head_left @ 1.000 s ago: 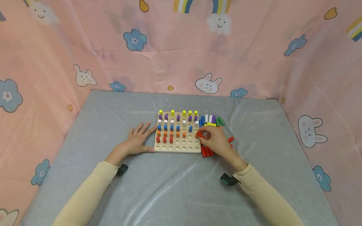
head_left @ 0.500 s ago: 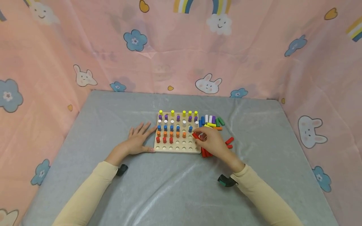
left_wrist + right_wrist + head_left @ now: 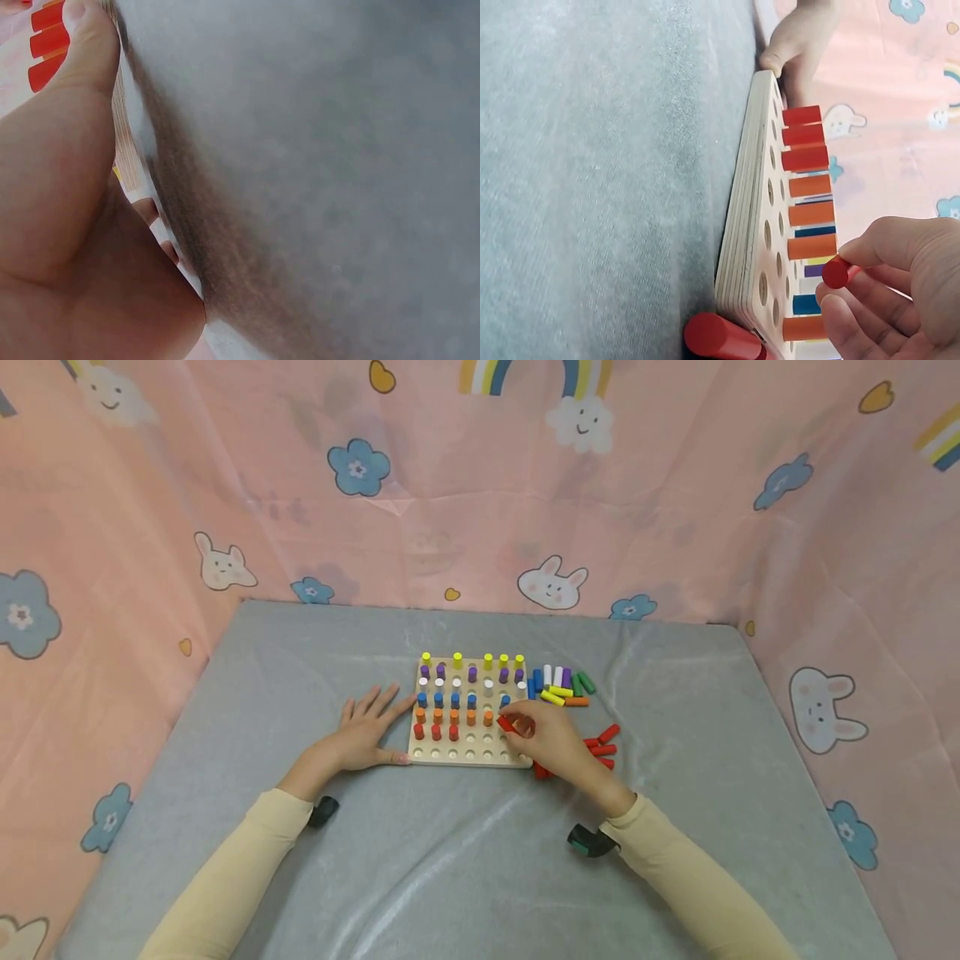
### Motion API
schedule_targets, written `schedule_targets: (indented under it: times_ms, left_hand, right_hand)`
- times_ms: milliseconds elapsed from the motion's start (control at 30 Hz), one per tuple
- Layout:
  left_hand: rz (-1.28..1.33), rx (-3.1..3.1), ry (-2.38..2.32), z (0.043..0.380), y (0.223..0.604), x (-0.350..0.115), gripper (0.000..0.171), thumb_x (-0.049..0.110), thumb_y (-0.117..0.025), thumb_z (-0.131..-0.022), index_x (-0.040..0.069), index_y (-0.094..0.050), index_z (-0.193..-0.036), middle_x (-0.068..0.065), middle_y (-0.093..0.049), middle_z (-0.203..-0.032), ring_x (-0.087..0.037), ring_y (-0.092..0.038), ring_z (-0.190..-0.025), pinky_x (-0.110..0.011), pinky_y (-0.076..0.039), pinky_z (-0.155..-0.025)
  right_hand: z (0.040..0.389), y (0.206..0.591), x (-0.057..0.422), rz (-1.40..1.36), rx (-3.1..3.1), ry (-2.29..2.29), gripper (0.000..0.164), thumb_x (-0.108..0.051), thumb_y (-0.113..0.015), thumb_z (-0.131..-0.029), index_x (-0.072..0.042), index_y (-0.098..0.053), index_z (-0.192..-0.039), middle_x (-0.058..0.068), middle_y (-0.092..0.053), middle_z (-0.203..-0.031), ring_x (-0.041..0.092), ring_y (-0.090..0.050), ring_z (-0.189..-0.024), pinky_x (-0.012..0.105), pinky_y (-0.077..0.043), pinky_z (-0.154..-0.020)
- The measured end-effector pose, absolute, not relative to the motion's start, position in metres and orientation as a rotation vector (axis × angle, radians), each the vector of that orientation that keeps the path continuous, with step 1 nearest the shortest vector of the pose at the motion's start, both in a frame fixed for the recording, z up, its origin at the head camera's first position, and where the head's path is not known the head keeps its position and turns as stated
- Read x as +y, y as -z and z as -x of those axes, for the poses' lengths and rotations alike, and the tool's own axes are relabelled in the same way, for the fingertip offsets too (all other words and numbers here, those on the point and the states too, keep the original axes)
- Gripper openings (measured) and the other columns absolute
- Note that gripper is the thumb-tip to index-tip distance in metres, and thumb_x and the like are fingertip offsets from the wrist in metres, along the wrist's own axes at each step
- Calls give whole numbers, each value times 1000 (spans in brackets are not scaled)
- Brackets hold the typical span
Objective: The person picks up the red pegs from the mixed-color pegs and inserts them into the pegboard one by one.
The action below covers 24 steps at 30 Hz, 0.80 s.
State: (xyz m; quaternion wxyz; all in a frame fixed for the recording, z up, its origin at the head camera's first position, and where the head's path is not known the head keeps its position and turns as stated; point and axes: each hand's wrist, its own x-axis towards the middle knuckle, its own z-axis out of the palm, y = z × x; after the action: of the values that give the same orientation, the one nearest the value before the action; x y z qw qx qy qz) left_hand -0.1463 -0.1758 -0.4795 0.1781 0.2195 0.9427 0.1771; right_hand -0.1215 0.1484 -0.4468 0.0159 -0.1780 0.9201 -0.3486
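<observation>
A wooden peg board (image 3: 462,746) stands in the middle of the table, with rows of yellow, purple, white, blue, orange and red pegs upright in its holes. My left hand (image 3: 360,737) lies spread along the board's left side, thumb at the near left corner. Over the right part of the board, my right hand (image 3: 555,742) pinches a red peg (image 3: 835,273) between thumb and fingers. That peg is tilted above the holes in the head view. Three red pegs (image 3: 437,732) fill the left end of their row; bare holes follow to their right.
Loose pegs lie right of the board: white pegs (image 3: 547,675), green pegs (image 3: 587,682), a yellow peg (image 3: 552,697), an orange peg (image 3: 576,702) and several red pegs (image 3: 609,733). Grey cloth (image 3: 420,868) covers the table. A pink printed curtain (image 3: 450,527) surrounds it.
My right hand has moved left from the board's right edge to over its holes, carrying the red peg. More of the loose pegs show behind it. My left hand stays in place.
</observation>
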Motion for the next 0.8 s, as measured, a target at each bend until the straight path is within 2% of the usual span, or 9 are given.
schedule_targets:
  times_ms: [333,800]
  left_hand:
    - [-633,2665,-519,145,479,-176,101,55,-72,-82,26,-15,-160,-15,-2,-168,-45,1,-154,-73,-1,-116]
    - [-625,2665,-513,147,479,-176,101,54,-73,-82,27,-14,-160,-14,-1,-169,-44,2,-154,-73,0,-116]
  right_hand:
    - [125,452,142,570,2831,1084,31,-11,-78,-83,-10,-72,-114,4,-74,-103,15,-66,-82,30,-59,-74]
    - [128,457,132,573,2793,1164,29,-12,-78,-84,-9,-73,-112,5,-75,-105,14,-70,-83,30,-59,-75]
